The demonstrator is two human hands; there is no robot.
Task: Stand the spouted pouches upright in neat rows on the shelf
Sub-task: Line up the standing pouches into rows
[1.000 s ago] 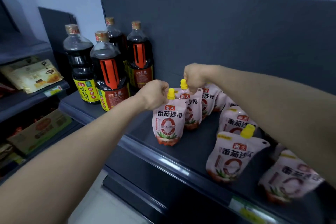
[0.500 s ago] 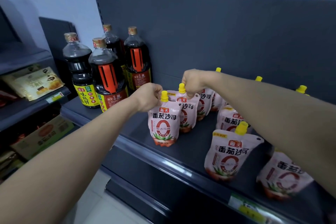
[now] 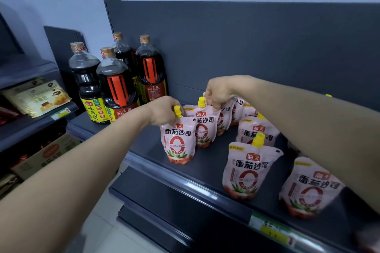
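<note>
Two hands on glossy pink spouted pouches, dark grey metal shelf: left hand clamped on front pouch yellow cap; right hand pinching pouch behind. Both upright.

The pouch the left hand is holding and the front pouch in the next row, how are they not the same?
The left hand grips the held pouch at its top, by the yellow spout; nothing touches the free pouch. The held pouch stands farther left, toward the bottles; the free pouch stands nearer the right arm. The held pouch has another pressed right behind it; the free one has a gap behind. Both are upright, pink, yellow-capped, with the same label.
</note>
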